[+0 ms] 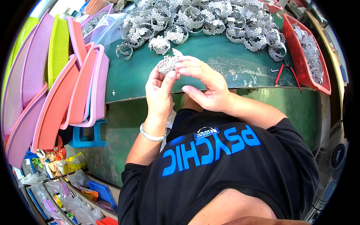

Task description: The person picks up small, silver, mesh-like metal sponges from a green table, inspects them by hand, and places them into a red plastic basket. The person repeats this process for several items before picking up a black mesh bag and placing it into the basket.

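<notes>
My left hand pinches a small coiled silvery strip of scale-like pieces between thumb and fingers, just over the near edge of the green table. Beside it, the fingertips of my right hand rest against the coil's right side. The right thumb stands well apart from those fingers. A short end of the strip sticks up above the right fingertips. Beyond my hands lies a big heap of similar curled silvery strips, with one loose curl closest to me.
Stacked pink, purple and green plastic baskets crowd the left. A red basket of silvery pieces stands at the table's right, with red-handled pliers beside it. A blue stool sits below left, a fan at far right.
</notes>
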{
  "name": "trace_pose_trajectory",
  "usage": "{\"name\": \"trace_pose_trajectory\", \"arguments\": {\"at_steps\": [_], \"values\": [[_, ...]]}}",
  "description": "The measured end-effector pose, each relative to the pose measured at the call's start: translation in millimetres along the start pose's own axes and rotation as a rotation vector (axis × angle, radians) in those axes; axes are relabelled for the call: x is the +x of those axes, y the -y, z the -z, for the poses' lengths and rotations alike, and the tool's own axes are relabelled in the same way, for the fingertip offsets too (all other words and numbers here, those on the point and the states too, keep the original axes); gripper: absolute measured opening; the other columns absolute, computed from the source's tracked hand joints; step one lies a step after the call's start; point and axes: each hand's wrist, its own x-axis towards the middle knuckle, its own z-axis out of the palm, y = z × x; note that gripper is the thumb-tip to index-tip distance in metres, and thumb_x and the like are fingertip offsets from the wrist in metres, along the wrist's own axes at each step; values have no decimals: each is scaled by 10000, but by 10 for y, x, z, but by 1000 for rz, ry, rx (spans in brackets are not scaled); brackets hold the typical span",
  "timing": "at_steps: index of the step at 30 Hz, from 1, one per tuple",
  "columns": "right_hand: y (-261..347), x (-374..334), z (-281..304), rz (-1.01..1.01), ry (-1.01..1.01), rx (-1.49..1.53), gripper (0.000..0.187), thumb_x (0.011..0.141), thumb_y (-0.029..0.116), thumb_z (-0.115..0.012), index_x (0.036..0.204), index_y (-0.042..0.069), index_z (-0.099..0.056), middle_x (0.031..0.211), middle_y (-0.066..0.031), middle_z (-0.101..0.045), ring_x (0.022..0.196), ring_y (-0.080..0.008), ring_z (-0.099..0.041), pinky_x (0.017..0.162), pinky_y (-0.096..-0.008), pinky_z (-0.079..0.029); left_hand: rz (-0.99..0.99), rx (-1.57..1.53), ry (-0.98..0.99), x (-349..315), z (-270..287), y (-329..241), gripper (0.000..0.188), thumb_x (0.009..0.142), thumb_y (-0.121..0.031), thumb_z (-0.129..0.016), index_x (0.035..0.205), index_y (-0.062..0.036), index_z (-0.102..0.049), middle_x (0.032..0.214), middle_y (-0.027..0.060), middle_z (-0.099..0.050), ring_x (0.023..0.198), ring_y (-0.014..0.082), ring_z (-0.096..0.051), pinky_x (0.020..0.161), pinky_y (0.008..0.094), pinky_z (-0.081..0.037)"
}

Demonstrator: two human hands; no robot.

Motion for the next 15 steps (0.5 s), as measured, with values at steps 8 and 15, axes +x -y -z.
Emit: {"name": "trace_pose_trajectory", "arguments": {"at_steps": [8,15], "values": [[83,15,-26,80,72,0,366,656,-45,-640,1010,15,-567,1076,-143,-572,1066,-335,-529,922,-401,-423,39,-216,140,19,93,23,488,839,-146,-612,1237,38,-397,1163,122,-523,1043,187,-529,898,307,-430],[95,-23,-52,135,117,20,381,647,-82,-644,1009,7,-568,1067,-152,-588,1081,-354,-529,904,-418,-432,81,-244,235,54,175,44,537,830,-218,-621,1245,33,-391,1176,127,-523,1065,209,-523,927,331,-417]]}}
